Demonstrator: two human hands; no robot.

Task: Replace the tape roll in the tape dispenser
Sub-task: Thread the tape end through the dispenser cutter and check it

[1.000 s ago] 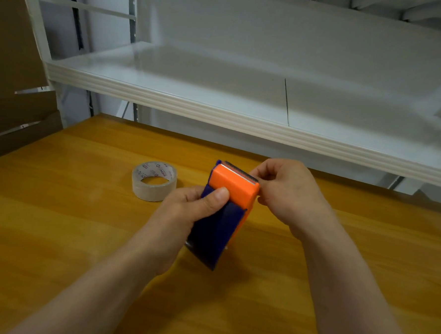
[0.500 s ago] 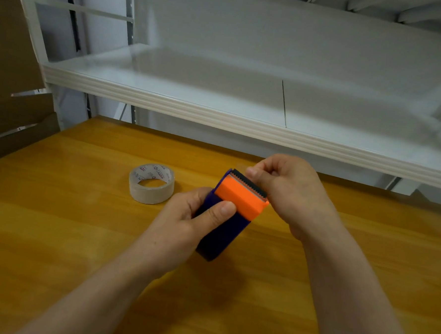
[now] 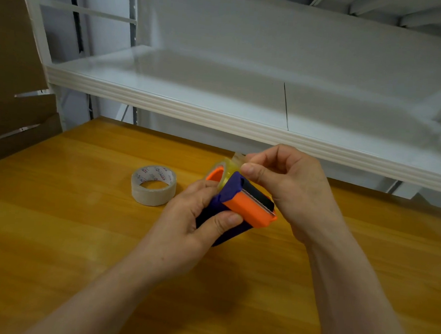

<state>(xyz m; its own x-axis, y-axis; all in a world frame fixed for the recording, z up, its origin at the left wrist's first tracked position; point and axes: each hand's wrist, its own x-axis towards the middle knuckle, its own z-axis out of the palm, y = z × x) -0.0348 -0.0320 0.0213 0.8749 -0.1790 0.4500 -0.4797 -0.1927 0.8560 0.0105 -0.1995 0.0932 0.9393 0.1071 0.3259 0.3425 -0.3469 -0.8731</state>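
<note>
the left hand [image 3: 198, 217] grips the tape dispenser [image 3: 240, 206]; the right hand's [image 3: 288, 181] fingers [image 3: 250, 168] pinch its old clear tape end [image 3: 236, 158]. removal seems barely begun; the new tape roll [image 3: 153, 185] waits on the tabletop [image 3: 55, 234], left of the fingers.

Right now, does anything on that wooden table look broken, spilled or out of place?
Nothing stands out. The blue and orange plastic tape dispenser is held in the left hand, the right hand pinches a clear tape end, and the pale tape roll lies flat on the wooden table.
</note>
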